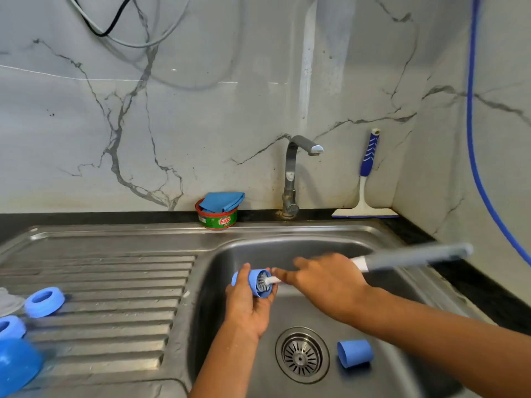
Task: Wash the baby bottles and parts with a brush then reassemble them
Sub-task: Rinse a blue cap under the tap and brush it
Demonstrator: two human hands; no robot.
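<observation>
Blue plastic cap [254, 284] is the piece I am working on. It sits above and to the left of the drain [301, 354], held over the sink [230, 254] basin. The left hand [248, 308] curls around its wall, thumb on top, with the open mouth facing right.

The brush [402, 258] runs in from the upper right of the drain, and its bristles [263, 284] are inside the cap. The right hand [324, 285] grips the stem close to the head. One finger seems to lie along it, but blur stops me being sure.

A second cap [355, 353] lies on its side just right of the drain. Far to the drain's left, on the ribbed draining board, are two blue rings [44, 301] and a blue dome-shaped piece [17, 366]. Behind the drain stand the tap [290, 179], a soap tub [217, 219] with a folded cloth [221, 201] on top, and a squeegee [366, 193].

The main risk, I judge, is the cap slipping. It is small and probably wet, and a hard twist of the bristles could spin it out of my fingers into the basin. The long handle also sweeps wide over the worktop edge, so a careless stroke could knock it against the sink's rim. I would keep the strokes short and the grip firm.
</observation>
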